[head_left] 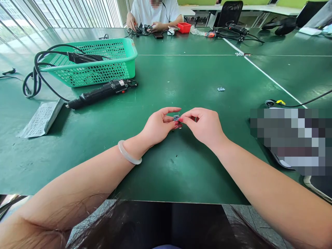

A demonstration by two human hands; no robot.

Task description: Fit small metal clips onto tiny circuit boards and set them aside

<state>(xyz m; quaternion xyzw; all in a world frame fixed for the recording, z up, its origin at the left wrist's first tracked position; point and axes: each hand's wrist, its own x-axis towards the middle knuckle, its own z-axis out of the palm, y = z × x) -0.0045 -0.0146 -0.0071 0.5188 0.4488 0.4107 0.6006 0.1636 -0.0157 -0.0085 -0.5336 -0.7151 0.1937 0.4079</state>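
A small dark circuit board [176,118] with pale parts on it is held just above the green table, in front of me. My left hand [160,125] pinches it between thumb and fingers, with the index finger stretched over the top. From the other side, my right hand [203,124] has its thumb and index finger pinched together at the board's right edge. Whether a separate small piece sits between those right fingertips is too small to tell. Below the left thumb, a tiny shiny bit shows near the board.
A black electric screwdriver [101,93] lies before a green basket [103,74] holding cables. Left of it rests a wrapped packet [43,119]. A small light piece [221,89] lies ahead; a blurred-out dark object [287,138] is at right. Across the table, a person [155,15] handles dark parts.
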